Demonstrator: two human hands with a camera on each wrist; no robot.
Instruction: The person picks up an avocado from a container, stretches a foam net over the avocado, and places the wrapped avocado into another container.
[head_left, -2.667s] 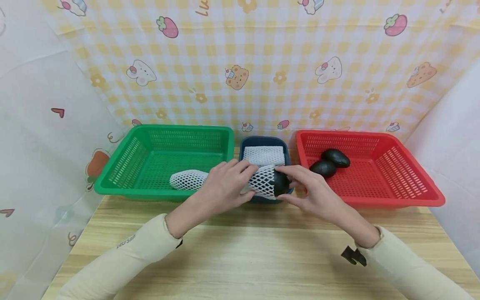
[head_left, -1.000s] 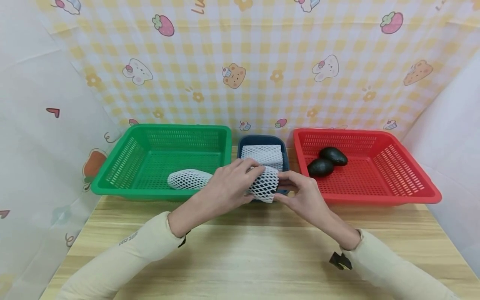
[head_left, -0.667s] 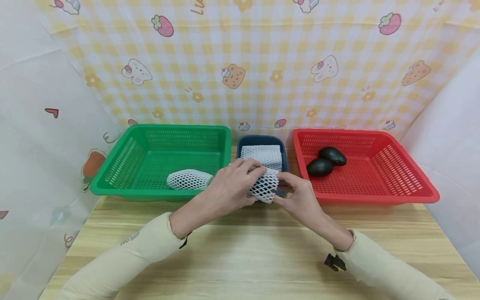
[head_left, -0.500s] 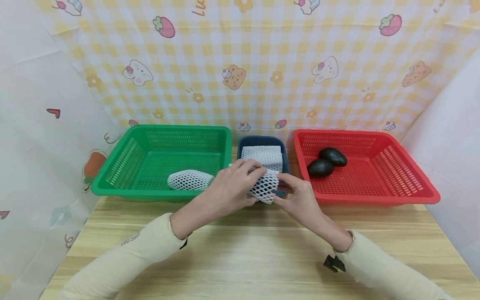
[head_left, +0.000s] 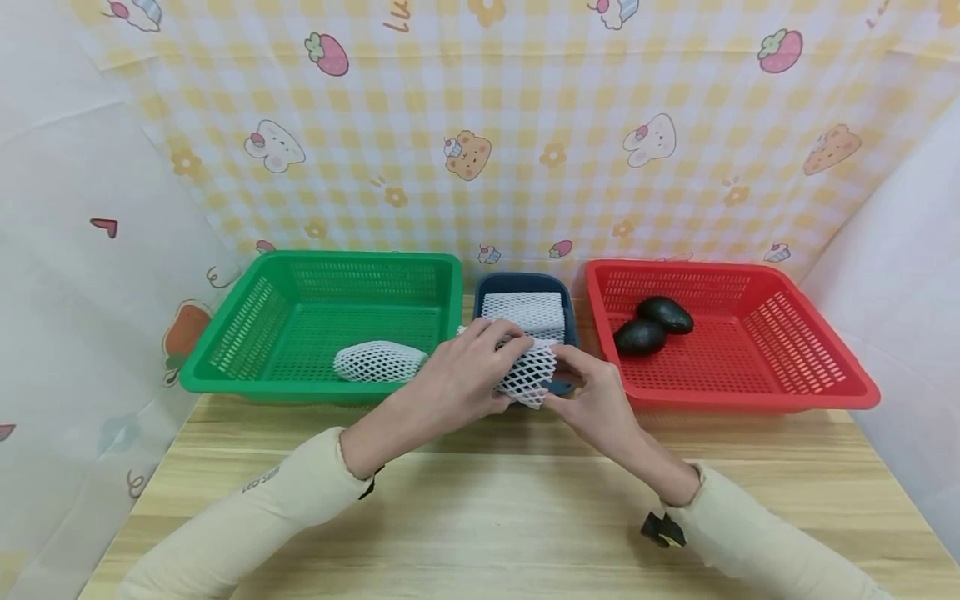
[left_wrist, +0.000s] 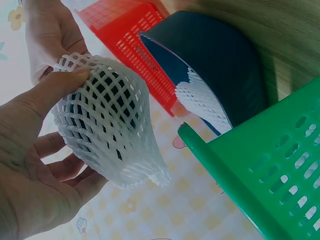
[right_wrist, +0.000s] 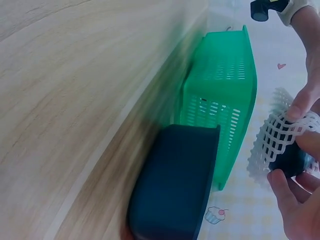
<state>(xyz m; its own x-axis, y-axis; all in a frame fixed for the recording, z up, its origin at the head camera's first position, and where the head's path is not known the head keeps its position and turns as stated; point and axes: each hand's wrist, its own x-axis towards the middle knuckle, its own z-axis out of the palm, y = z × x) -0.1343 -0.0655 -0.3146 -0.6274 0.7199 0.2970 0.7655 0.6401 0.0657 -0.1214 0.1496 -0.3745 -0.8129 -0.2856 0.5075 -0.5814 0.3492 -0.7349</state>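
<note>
We are looking at a dark fruit (right_wrist: 288,162) that is sitting inside a white foam net sleeve (head_left: 527,372), between the 2 hands and over the near side of the navy bin (head_left: 525,282). In the head view the sleeve's long axis is running mostly sideways, its right end dipping slightly toward the person. That open end is facing the right hand (head_left: 596,398), while the other end is partly hiding behind the left hand (head_left: 459,372). In the left wrist view we are seeing it slanting from a wide mouth at upper left to a narrowing tail at lower right.

The left hand is gripping the sleeve, thumb on 1 side and fingers on the other; the right hand is pinching its open end.

To the left, 1 wrapped fruit (head_left: 378,362) is lying lengthwise, left to right, in the green basket (head_left: 300,387). Folded net sleeves (head_left: 522,311) are filling the bin; 2 dark fruits (head_left: 666,315) are resting, touching, in the red basket (head_left: 750,401).
</note>
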